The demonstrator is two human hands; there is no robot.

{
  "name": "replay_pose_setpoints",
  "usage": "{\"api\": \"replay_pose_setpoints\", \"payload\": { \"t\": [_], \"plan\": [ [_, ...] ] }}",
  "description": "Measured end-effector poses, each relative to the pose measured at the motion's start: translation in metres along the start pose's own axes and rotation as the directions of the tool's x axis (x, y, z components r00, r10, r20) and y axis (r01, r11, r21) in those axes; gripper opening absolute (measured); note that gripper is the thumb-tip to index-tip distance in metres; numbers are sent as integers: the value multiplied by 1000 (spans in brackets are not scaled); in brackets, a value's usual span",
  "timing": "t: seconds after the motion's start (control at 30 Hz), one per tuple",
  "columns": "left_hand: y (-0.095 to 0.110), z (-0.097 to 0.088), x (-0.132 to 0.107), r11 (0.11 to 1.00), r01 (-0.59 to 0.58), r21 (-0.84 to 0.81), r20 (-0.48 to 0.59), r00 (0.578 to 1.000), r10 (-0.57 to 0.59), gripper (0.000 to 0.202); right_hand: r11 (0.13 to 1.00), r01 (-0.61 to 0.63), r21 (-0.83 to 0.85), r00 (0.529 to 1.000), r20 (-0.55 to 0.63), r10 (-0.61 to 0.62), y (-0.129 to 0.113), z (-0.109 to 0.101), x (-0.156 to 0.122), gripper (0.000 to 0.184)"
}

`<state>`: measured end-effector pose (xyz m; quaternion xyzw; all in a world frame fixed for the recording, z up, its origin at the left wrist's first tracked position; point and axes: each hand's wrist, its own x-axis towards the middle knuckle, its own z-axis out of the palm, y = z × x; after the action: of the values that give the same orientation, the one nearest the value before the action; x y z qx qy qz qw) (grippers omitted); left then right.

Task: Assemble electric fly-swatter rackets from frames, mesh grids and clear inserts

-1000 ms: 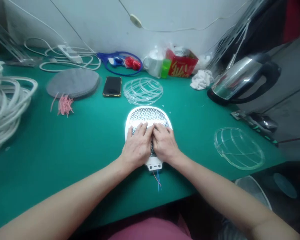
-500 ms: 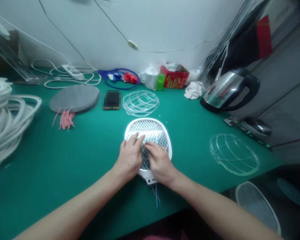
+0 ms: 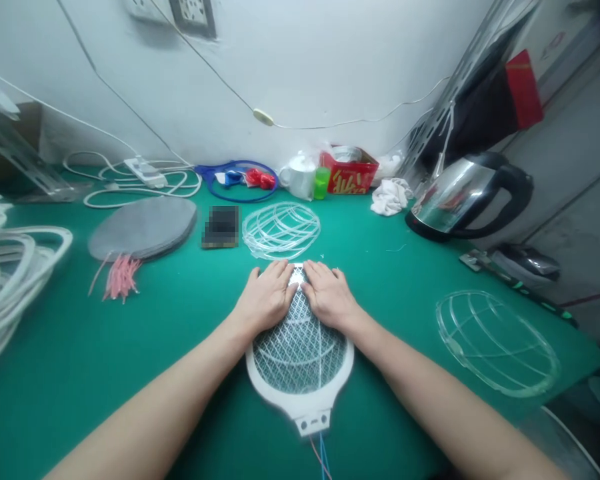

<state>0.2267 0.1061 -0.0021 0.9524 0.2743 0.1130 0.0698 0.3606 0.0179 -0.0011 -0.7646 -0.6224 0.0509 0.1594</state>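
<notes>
The white oval plastic electric swatter (image 3: 300, 353), mesh upward, has slid nearer on the green work mat (image 3: 90, 373). The left hand (image 3: 265, 299) and right hand (image 3: 329, 295) lie flat on its far end, fingers extended, gripping nothing.

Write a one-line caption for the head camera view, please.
Left hand and right hand rest on the rim of a mosquito racket on a green mat, its wires trailing.

No readable text; print on red box (image 3: 349, 172) blurred.
</notes>
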Motion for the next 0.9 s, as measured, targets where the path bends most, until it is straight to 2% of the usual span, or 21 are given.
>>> {"api": "replay_pose_setpoints", "payload": {
  "t": [0.07,0.13,0.23,0.33,0.37,0.43,0.5,0.53,0.57,0.6,0.67,0.73,0.8,0.9],
  "plan": [
    [-1,-4,1,998,25,-56,5,1000,-24,45,997,-54,46,999,3,54,3,-6,1,48],
    [-3,-7,-1,987,107,-122,-6,994,-109,43,987,-152,46,987,-38,154,7,-14,-4,49],
    [-2,-7,-12,934,267,-237,-52,957,-286,44,949,-300,-99,950,-121,288,7,-21,-27,41],
    [1,-6,-29,890,322,-321,-69,930,-361,45,917,-347,-195,938,-90,336,-3,-23,-50,36],
    [0,-8,-34,882,331,-336,-81,923,-377,47,922,-361,-140,932,-79,353,-8,-26,-52,33],
    [-5,-19,-45,814,375,-443,-118,876,-468,54,916,-375,144,920,-59,386,-21,-40,-50,26],
    [-14,-43,-58,651,369,-663,-116,808,-577,62,819,-274,504,941,-34,336,-37,-64,-43,23],
    [-19,-57,-67,557,321,-766,-101,796,-597,63,757,-177,628,962,-51,267,-46,-79,-41,24],
    [-23,-73,-79,483,258,-837,-94,802,-590,61,723,-64,688,982,-86,168,-56,-93,-41,25],
    [-25,-88,-91,454,197,-869,-106,822,-559,57,724,61,687,989,-142,52,-66,-106,-43,24],
    [-23,-113,-118,524,129,-842,-164,864,-477,46,763,296,575,953,-235,-192,-84,-125,-51,20],
    [-14,-126,-142,611,107,-784,-203,887,-416,38,776,455,437,890,-252,-379,-97,-130,-60,19],
    [-4,-128,-158,672,79,-736,-242,897,-371,31,782,537,318,843,-243,-480,-106,-125,-68,23],
    [11,-120,-165,762,4,-647,-381,864,-328,23,793,601,104,778,-303,-550,-119,-108,-73,32]
  ]
}}
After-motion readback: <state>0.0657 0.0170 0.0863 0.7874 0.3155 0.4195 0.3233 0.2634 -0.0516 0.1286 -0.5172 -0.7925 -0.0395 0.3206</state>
